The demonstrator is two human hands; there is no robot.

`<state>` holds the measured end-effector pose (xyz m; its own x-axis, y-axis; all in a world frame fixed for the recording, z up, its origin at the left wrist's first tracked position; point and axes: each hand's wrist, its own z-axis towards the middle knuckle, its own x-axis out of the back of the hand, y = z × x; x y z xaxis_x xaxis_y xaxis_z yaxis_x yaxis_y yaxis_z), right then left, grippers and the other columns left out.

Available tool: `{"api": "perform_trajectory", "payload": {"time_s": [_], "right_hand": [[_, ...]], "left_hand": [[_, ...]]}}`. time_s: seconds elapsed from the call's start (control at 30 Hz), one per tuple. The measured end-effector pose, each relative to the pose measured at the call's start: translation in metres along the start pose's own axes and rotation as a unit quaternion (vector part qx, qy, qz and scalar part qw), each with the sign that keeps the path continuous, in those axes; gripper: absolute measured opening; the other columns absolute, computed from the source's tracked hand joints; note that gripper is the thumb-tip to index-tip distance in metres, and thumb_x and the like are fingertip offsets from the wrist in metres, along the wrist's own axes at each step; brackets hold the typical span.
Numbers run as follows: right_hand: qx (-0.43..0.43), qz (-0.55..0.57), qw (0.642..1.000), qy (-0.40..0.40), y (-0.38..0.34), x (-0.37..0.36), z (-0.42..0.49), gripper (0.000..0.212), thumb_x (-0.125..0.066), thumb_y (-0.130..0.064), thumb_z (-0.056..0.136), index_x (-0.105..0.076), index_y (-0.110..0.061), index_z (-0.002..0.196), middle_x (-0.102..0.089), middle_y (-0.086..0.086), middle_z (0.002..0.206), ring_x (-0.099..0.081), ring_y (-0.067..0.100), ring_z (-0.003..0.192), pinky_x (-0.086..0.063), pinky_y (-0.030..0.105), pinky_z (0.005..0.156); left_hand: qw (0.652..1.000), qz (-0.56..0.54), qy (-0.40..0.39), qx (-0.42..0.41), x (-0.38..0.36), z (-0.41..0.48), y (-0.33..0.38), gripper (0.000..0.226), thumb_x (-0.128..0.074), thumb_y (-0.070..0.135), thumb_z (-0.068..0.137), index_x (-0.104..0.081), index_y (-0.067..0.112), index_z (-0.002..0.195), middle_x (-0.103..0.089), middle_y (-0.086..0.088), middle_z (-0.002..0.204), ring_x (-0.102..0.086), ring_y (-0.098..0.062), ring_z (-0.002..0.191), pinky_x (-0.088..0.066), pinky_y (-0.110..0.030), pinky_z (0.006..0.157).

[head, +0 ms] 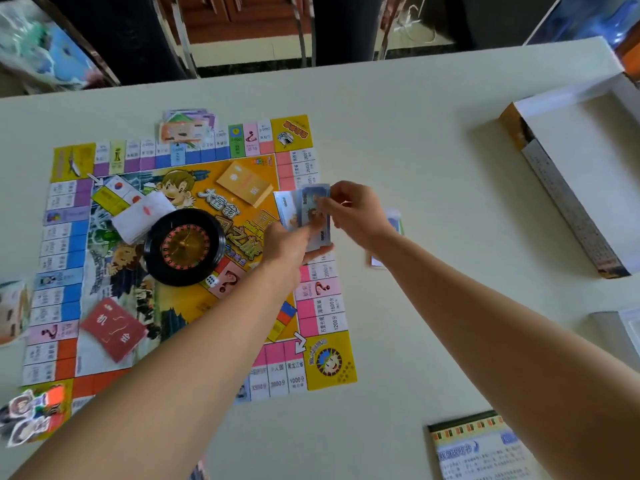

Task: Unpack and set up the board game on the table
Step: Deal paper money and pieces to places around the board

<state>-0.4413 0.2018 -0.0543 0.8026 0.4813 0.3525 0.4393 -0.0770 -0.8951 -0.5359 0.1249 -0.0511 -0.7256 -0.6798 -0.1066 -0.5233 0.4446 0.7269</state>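
Both hands are up over the right edge of the board [313,320], sharing one sheaf of blue notes [294,211]. The left hand [287,244] has its grip closed on the sheaf's near end. The right hand [356,213] pinches the top notes at their far right corner, as if peeling one off to count or deal. That's where the risk sits, I'd say: thin paper, fanned and a little askew, held above a busy board. One loose pinch and the sheaf could spill across the squares or off onto the worktop [433,150], mixing with the small pile [393,218] that lies partly hidden behind the right forearm. Two notes sticking together would throw the count. Watch the left forearm too. It crosses low over the near right part of the board, with the die [211,281] and the wheel [183,249] just to its left and some coloured pieces [285,317] right beside it. A careless drag back could knock the die away, scatter those pieces, or pull the board askew, since it looks thin and light. The orange deck [244,183] sits just left of the sheaf, close enough to be clipped by a falling note. The red deck [114,329] lies near left, and another money heap [187,128] is at the far edge. The open box [571,161] is well apart on the right, out of harm's way.
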Motion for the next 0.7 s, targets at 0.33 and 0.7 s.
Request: {"api": "perform_trajectory", "payload": {"time_s": [0.33,0.7], "right_hand": [[-0.024,0.090,0.995,-0.019,-0.057,-0.097,0.043,0.011,-0.063,-0.010,0.086,-0.061,-0.015,0.096,-0.063,0.005,0.077,-0.054,0.011,0.054,-0.041,0.021,0.045],[-0.091,0.149,0.981,0.089,-0.108,-0.194,0.140,0.008,-0.060,-0.001,0.085,-0.061,-0.006,0.079,-0.061,0.006,0.060,-0.056,0.013,0.046,-0.048,0.023,0.048]], "left_hand": [[0.991,0.103,0.060,-0.059,0.106,0.042,0.070,0.009,-0.068,0.012,0.086,-0.059,0.015,0.084,-0.063,-0.008,0.078,-0.057,-0.014,0.058,-0.047,-0.024,0.050],[0.989,0.050,0.120,-0.065,0.199,0.119,0.148,0.023,-0.048,0.013,0.094,-0.065,0.014,0.080,-0.065,-0.003,0.070,-0.057,-0.012,0.048,-0.042,-0.019,0.040]]}}
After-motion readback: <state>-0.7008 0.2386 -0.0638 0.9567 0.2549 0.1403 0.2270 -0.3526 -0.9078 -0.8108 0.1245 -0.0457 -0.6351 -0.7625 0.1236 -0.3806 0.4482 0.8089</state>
